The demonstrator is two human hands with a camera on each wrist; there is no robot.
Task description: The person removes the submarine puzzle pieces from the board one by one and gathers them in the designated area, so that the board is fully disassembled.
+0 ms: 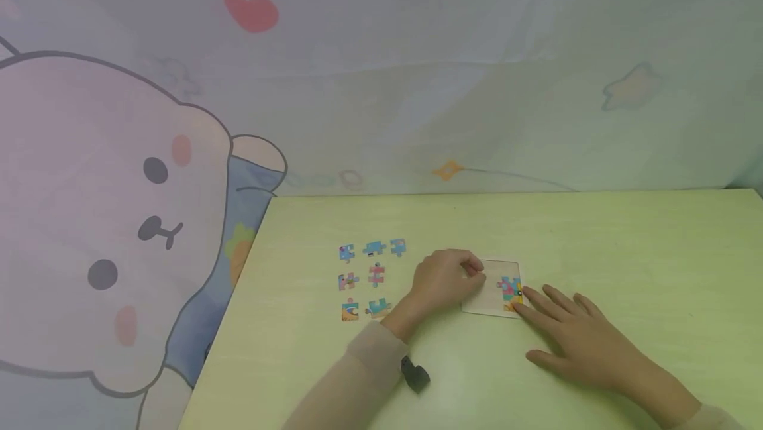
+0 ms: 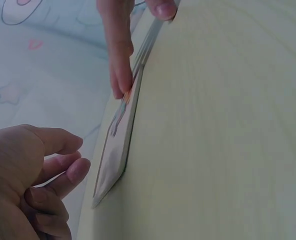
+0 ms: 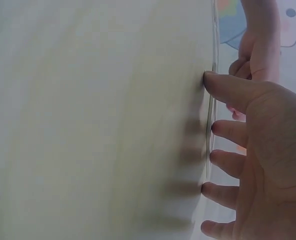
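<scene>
A pale square puzzle board (image 1: 481, 303) lies flat on the table, with several joined jigsaw pieces (image 1: 509, 289) along its right side. My left hand (image 1: 444, 279) is over the board's left part, fingers loosely curled. In the left wrist view, nothing shows between the thumb and fingers of this left hand (image 2: 18, 175). Fingers spread, my right hand (image 1: 575, 344) rests at the board's right edge, its index fingertip touching the lower right corner by the joined pieces. The right wrist view shows this right hand (image 3: 273, 135) with fingertips at the tabletop.
Left of the board, several loose jigsaw pieces (image 1: 375, 275) lie in three rows on the light yellow-green table (image 1: 656, 251). A small black object (image 1: 414, 375) is beside the left sleeve (image 1: 363, 377). Behind the table hangs a printed cloth (image 1: 381, 118) with a cartoon animal.
</scene>
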